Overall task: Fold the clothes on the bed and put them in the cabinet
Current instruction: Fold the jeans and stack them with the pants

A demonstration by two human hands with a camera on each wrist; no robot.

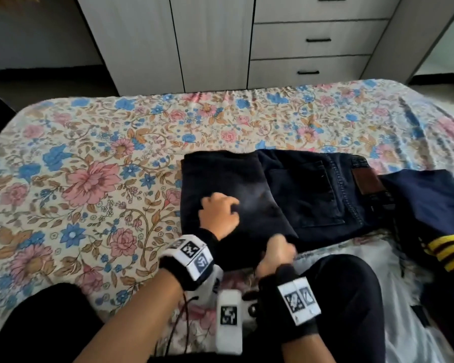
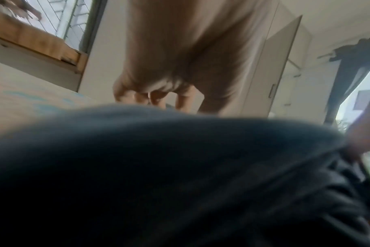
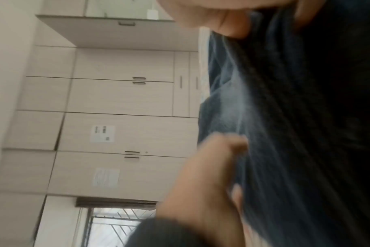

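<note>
Dark navy jeans [image 1: 299, 189] lie folded on the floral bed [image 1: 89, 166], back pocket and brown waist patch facing up on the right. My left hand [image 1: 219, 213] sits on top of the folded left half, fingers [image 2: 150, 97] curled down into the denim [image 2: 158, 167]. My right hand [image 1: 277, 254] grips the near edge of the jeans. In the right wrist view its thumb [image 3: 222, 21] pinches the fabric [image 3: 306, 117]. The pale wood cabinet [image 1: 212, 40] stands beyond the bed's far edge with its doors closed.
A navy garment with yellow and maroon stripes [image 1: 430, 203] lies to the right of the jeans. A pale cloth [image 1: 404, 323] is spread near my dark-trousered knee [image 1: 351, 297]. Three closed drawers [image 1: 317, 40] sit right of the cabinet doors. The bed's left half shows only bedsheet.
</note>
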